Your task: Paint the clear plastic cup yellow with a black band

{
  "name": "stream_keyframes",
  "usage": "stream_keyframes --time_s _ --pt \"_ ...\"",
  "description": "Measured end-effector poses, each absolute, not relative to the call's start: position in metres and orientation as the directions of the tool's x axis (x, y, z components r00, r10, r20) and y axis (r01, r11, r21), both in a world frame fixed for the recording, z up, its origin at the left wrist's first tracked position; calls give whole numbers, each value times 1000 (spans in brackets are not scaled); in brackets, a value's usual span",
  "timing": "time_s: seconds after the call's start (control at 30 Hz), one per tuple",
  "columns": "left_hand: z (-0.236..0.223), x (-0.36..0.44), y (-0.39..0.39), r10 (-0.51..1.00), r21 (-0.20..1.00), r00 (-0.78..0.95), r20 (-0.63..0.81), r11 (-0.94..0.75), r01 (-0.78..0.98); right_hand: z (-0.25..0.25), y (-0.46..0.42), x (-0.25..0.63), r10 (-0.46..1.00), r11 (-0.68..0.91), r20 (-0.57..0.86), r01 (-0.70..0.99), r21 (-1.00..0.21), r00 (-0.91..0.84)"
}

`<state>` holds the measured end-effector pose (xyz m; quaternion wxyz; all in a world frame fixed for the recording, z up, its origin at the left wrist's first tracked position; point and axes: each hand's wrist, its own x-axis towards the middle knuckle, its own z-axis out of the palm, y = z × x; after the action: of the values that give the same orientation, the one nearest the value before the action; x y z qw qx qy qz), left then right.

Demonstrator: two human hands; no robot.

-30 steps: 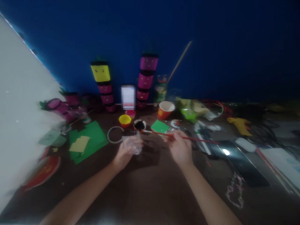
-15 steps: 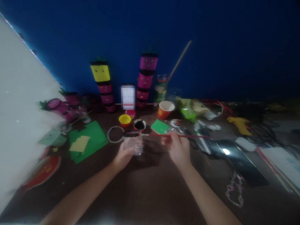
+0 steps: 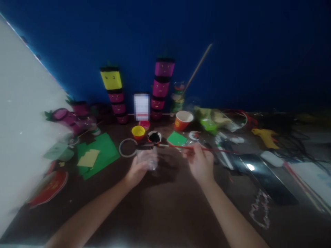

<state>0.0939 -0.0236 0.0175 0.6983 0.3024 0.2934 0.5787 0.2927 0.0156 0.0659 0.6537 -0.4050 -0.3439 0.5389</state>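
My left hand [image 3: 138, 169] is wrapped round a clear plastic cup [image 3: 149, 159] with a black band at its rim. Pinched in my right hand [image 3: 201, 162] is a long red-handled paintbrush [image 3: 178, 147], held nearly level. Its bristle end points left and lies at the cup's dark rim; whether it touches there I cannot make out. Just behind the cup stands a small pot of black paint [image 3: 154, 137], with a yellow pot [image 3: 138, 132] to its left. A clear ring [image 3: 120, 148] lies left of the cup.
Stacked purple and yellow cup figures [image 3: 160, 89] stand by the blue wall. Green paper sheets [image 3: 110, 155] lie left. An orange paper cup [image 3: 181, 123], a yellow glue gun [image 3: 266, 137], a dark phone-like slab [image 3: 274, 184] and a bead bracelet [image 3: 266, 217] are on the right.
My right hand has shifted slightly to the right with the paintbrush. My left hand and the cup stay in nearly the same place.
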Motion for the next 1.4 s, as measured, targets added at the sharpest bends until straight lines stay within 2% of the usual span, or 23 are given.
stream_keyframes --time_s 0.17,0.5,0.8,1.03,1.4 --pt "19 93 -23 986 757 155 -65 149 -636 71 10 295 990 134 107 -406 -904 87" --pt "21 93 -23 986 762 159 -53 142 -632 65 8 298 970 241 240 -301 -923 41" --pt "19 92 -23 983 766 170 -67 160 -623 67 11 302 974 223 228 -297 -928 18" --pt "11 89 -20 933 738 345 -106 306 -602 74 21 314 976 219 213 -340 -915 56" --pt "6 83 -18 851 721 512 -116 427 -545 77 17 317 956 286 294 -279 -917 14"
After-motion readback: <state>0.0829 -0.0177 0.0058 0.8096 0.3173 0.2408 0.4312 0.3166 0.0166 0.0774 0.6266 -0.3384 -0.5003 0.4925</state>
